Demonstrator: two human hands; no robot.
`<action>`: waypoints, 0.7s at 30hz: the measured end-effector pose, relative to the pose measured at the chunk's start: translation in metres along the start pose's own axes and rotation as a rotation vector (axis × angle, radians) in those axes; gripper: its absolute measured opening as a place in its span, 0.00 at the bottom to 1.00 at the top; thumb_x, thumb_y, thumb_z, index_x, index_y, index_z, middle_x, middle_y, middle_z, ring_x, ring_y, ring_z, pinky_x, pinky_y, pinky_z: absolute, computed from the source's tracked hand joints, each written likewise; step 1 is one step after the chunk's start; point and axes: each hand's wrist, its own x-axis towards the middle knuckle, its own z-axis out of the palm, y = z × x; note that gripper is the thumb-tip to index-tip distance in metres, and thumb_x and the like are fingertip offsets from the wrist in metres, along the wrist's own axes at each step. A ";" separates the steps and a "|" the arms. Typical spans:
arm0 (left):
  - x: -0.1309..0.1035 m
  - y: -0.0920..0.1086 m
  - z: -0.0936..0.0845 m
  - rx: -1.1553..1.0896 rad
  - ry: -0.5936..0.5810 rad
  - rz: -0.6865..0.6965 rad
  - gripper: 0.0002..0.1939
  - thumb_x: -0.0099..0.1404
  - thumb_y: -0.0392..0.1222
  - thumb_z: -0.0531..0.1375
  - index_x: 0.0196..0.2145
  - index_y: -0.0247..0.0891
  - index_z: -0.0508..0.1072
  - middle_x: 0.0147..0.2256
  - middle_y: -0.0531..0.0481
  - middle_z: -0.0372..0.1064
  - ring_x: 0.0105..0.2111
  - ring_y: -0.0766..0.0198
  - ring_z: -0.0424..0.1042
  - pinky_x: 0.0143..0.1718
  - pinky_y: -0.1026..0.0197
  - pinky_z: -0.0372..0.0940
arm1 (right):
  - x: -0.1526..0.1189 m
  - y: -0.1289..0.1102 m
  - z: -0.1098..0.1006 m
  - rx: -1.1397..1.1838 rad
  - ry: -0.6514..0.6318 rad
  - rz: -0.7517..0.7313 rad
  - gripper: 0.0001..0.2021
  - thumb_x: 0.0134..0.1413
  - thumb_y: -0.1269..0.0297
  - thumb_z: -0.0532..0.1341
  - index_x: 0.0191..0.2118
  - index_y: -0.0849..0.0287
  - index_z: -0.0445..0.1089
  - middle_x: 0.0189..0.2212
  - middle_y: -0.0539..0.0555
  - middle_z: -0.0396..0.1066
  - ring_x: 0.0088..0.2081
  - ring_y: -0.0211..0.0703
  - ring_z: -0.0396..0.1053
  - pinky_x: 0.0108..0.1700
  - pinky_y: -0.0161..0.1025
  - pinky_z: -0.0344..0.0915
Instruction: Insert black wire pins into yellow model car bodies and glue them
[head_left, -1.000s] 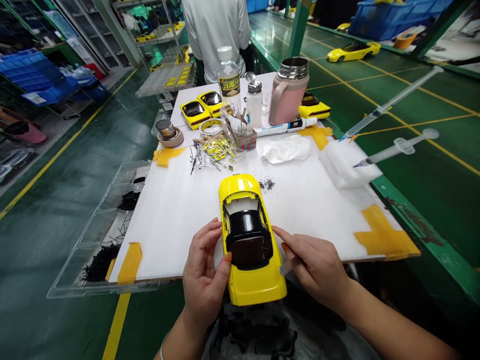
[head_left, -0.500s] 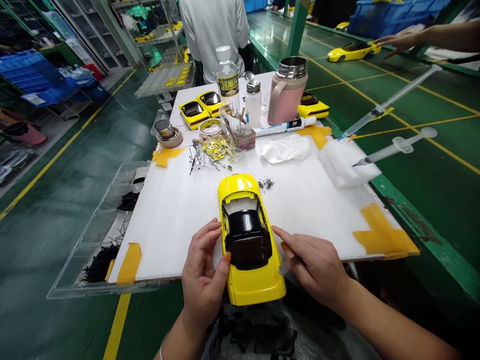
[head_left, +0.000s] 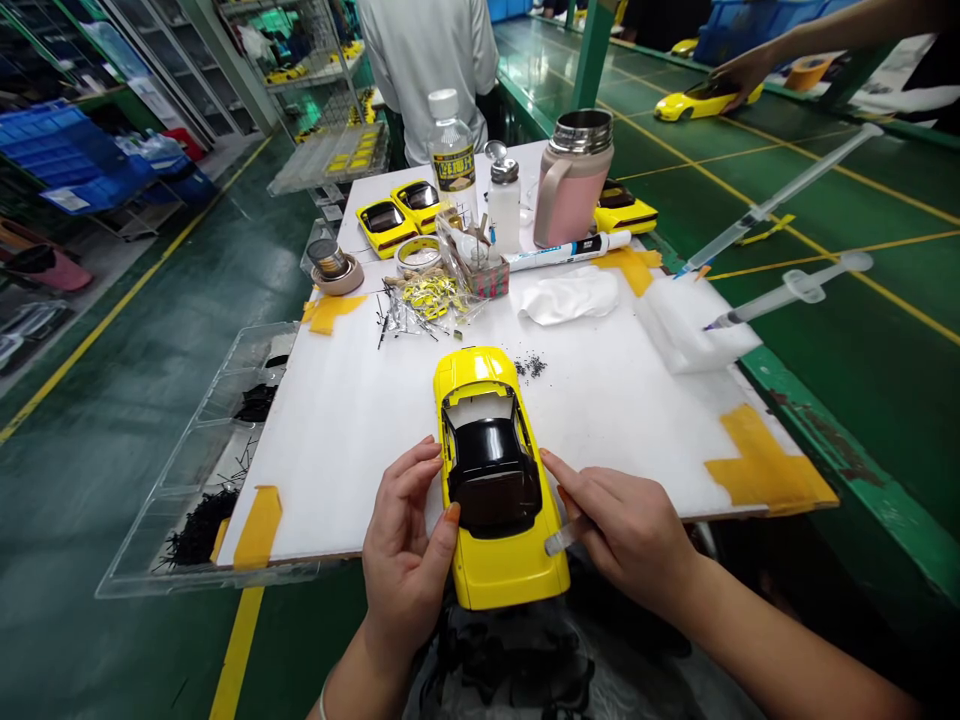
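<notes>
A yellow model car body (head_left: 514,578) with a black roof lies at the near edge of the white work board (head_left: 337,430), its lower end reaching past the edge. My left hand (head_left: 409,550) grips its left side, thumb on top near the dark rear window. On the right side, my right hand (head_left: 626,520) holds a thin translucent tool (head_left: 561,538) between thumb and fingers, its tip over the car's lower right corner. The index fingertip of that hand touches the car's right flank. Small black specks (head_left: 531,366) are scattered right of the car's upper end.
Behind are a bag of yellow parts (head_left: 433,295), a bottle (head_left: 453,160), a pink mug (head_left: 574,180) and a marker (head_left: 562,252). Two syringes (head_left: 795,285) stand in white foam (head_left: 697,325) at right. A tray (head_left: 172,480) adjoins the left edge. Another person's hand (head_left: 742,75) touches a yellow car.
The translucent tool in my right hand has shifted slightly left, onto the car's corner. At the upper right, the other person's hand has moved left onto the distant car.
</notes>
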 end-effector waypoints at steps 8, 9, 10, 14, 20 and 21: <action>0.000 0.001 0.000 0.003 0.019 -0.007 0.19 0.70 0.36 0.62 0.57 0.47 0.74 0.62 0.42 0.65 0.66 0.52 0.63 0.68 0.50 0.63 | -0.006 0.002 -0.004 -0.010 -0.026 -0.004 0.27 0.62 0.79 0.51 0.66 0.66 0.60 0.29 0.52 0.69 0.29 0.43 0.65 0.30 0.39 0.64; 0.000 0.001 0.000 0.001 0.025 -0.007 0.19 0.70 0.36 0.63 0.57 0.47 0.75 0.61 0.42 0.65 0.66 0.51 0.63 0.67 0.50 0.63 | -0.005 0.002 -0.006 0.010 -0.020 -0.003 0.27 0.61 0.80 0.51 0.65 0.66 0.61 0.30 0.52 0.69 0.29 0.42 0.66 0.30 0.39 0.64; 0.000 0.001 0.000 -0.001 0.027 -0.009 0.19 0.70 0.36 0.63 0.57 0.47 0.75 0.61 0.42 0.65 0.66 0.52 0.63 0.67 0.50 0.63 | -0.004 0.002 -0.007 0.028 -0.013 0.003 0.27 0.60 0.81 0.52 0.64 0.66 0.61 0.30 0.52 0.70 0.29 0.42 0.66 0.30 0.38 0.65; 0.000 0.002 0.001 -0.007 0.032 -0.001 0.18 0.70 0.35 0.63 0.56 0.46 0.75 0.61 0.42 0.65 0.66 0.53 0.64 0.67 0.53 0.64 | -0.001 0.001 -0.007 0.067 0.021 0.032 0.28 0.60 0.81 0.51 0.65 0.64 0.61 0.29 0.52 0.71 0.29 0.41 0.68 0.29 0.37 0.66; 0.001 0.003 0.002 -0.015 0.052 -0.024 0.18 0.70 0.36 0.64 0.56 0.47 0.76 0.61 0.43 0.67 0.65 0.54 0.65 0.67 0.55 0.64 | -0.004 -0.004 -0.016 0.215 0.149 0.085 0.20 0.66 0.79 0.54 0.60 0.60 0.67 0.29 0.51 0.70 0.29 0.38 0.68 0.31 0.35 0.65; 0.001 0.003 0.002 -0.017 0.054 -0.026 0.18 0.70 0.36 0.64 0.56 0.47 0.76 0.61 0.43 0.67 0.65 0.55 0.65 0.67 0.55 0.64 | -0.003 -0.005 -0.021 0.243 0.198 0.128 0.16 0.67 0.78 0.55 0.56 0.59 0.70 0.29 0.50 0.70 0.30 0.37 0.68 0.31 0.34 0.65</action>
